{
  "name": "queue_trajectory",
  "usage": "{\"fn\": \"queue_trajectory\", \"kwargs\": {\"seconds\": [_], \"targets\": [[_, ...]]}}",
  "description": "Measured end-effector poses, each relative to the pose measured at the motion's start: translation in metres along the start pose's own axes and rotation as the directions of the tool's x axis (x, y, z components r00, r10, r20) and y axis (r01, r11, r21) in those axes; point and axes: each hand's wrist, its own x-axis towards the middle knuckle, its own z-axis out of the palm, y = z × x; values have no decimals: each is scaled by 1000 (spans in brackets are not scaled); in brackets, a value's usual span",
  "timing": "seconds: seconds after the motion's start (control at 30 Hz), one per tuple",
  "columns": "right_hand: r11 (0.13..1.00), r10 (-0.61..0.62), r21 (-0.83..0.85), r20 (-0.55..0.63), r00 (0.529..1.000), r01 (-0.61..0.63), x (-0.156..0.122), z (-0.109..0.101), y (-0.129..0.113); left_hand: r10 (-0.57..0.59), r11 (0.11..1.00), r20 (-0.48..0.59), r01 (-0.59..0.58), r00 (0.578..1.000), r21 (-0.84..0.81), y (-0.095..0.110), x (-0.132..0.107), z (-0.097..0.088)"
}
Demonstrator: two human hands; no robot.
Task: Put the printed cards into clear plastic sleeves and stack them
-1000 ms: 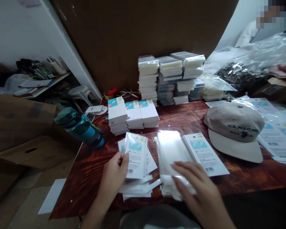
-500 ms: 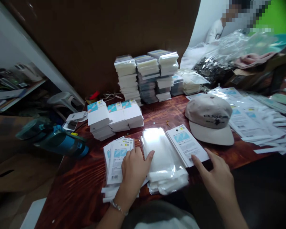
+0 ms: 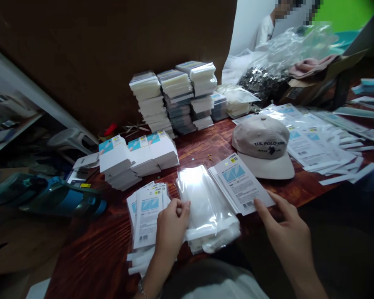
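Note:
My left hand (image 3: 171, 226) rests between a pile of bagged printed cards (image 3: 146, 214) and a stack of clear plastic sleeves (image 3: 202, 207), its fingertips pinching the left edge of the top sleeve. My right hand (image 3: 286, 234) lies with fingers spread at the near corner of a small stack of printed cards (image 3: 239, 182), thumb and forefinger touching the top card's edge. All three piles sit side by side on the dark red wooden table (image 3: 96, 249).
A beige cap (image 3: 263, 145) lies behind the cards. White card stacks (image 3: 137, 155) and tall sleeve stacks (image 3: 174, 97) stand further back. More cards (image 3: 318, 145) spread at right. A teal bottle (image 3: 50, 199) lies at left. A person sits at far right behind a plastic bag (image 3: 286, 54).
My left hand set the bagged card down on its pile and moved to the sleeve stack. My right hand left the sleeves and went to the printed cards. The view swung right.

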Motion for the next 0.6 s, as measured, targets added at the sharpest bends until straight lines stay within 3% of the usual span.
{"fn": "queue_trajectory", "kwargs": {"seconds": [0.17, 0.37, 0.6], "targets": [[1000, 7, 21, 4, 1000, -7, -7, -1, -8, 56, 998, -55, -54, 997, 35, -1, -8, 2], [1000, -30, 2, -1, 1000, 30, -11, -5, -18, 201, 978, -71, -195, 977, 73, -5, -12, 4], [968, 145, 194, 79, 986, -158, -16, -12, -25, 283, 956, -229, -294, 931, -16, -12, -8, 6]]}}
